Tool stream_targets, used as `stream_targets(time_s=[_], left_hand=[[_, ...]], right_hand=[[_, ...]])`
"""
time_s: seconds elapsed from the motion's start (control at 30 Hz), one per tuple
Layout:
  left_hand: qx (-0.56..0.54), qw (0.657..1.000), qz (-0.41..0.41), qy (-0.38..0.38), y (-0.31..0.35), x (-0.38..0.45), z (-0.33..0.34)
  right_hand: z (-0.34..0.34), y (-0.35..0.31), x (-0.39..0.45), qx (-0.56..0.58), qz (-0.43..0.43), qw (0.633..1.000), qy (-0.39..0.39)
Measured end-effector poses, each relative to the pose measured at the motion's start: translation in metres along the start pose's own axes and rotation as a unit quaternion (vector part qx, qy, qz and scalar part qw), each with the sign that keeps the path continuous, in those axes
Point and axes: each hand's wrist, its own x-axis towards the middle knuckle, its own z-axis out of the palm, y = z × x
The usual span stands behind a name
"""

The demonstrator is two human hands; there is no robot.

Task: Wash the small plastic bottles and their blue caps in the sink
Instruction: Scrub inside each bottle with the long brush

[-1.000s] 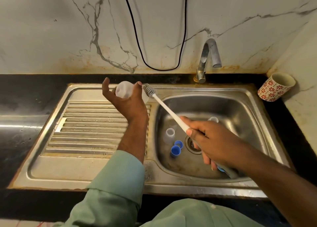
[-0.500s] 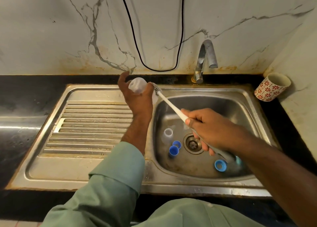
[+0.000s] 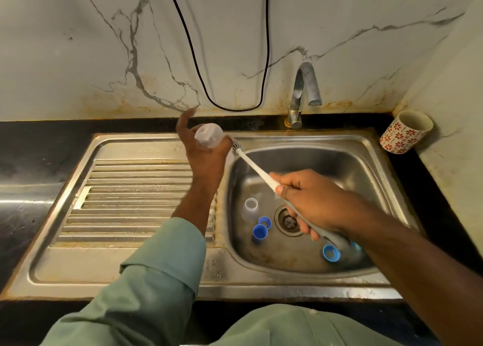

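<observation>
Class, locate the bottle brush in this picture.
In the head view, the bottle brush slants over the sink basin, its handle gripped by the right hand and its bristles at the bottle in the left hand.

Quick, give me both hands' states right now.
Left hand: holding a small plastic bottle.
Right hand: gripping the bottle brush by its handle.

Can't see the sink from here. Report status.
Left hand grips bottle; right hand grips brush, bristles at bottle mouth. One bottle and caps wait in basin. Nothing in the way.
</observation>
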Motion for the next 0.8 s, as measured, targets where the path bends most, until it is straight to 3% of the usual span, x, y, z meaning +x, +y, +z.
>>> stream_targets(time_s=[0.1, 0.23, 0.33, 0.4, 0.47, 0.53, 0.6, 0.8], left_hand=[[-0.034, 0.999, -0.024, 0.019, 0.001, 0.003, 0.002], [-0.012, 1.000, 0.011, -0.013, 0.002, -0.004, 0.019], [-0.069, 0.996, -0.039, 0.051, -0.001, 0.003, 0.016], [-0.121, 0.987, -0.097, 0.039, -0.003, 0.001, 0.021], [-0.208, 0.961, -0.173, 0.053, -0.005, 0.000, 0.025], [-0.309, 0.911, -0.243, 0.125, -0.003, 0.007, 0.018], [-0.331, 0.880, -0.293, 0.173, -0.006, 0.016, 0.003], [-0.387, 0.826, -0.401, 0.078, -0.006, 0.014, -0.009]], right_hand=[[0.003, 0.002, 0.005, 0.003, -0.002, 1.000, 0.007], [0.004, 0.006, 0.010, 0.021, 0.010, 1.000, 0.021], [0.002, 0.010, 0.004, 0.024, 0.007, 1.000, 0.015], [-0.001, 0.014, 0.005, 0.032, 0.011, 0.999, 0.019], [-0.001, 0.017, 0.001, 0.032, 0.008, 0.999, -0.009], [0.001, 0.025, -0.009, 0.013, -0.004, 0.999, -0.031], [-0.001, 0.034, -0.021, -0.015, 0.000, 1.000, -0.001], [0.005, 0.050, -0.020, -0.028, -0.029, 0.996, 0.076]])
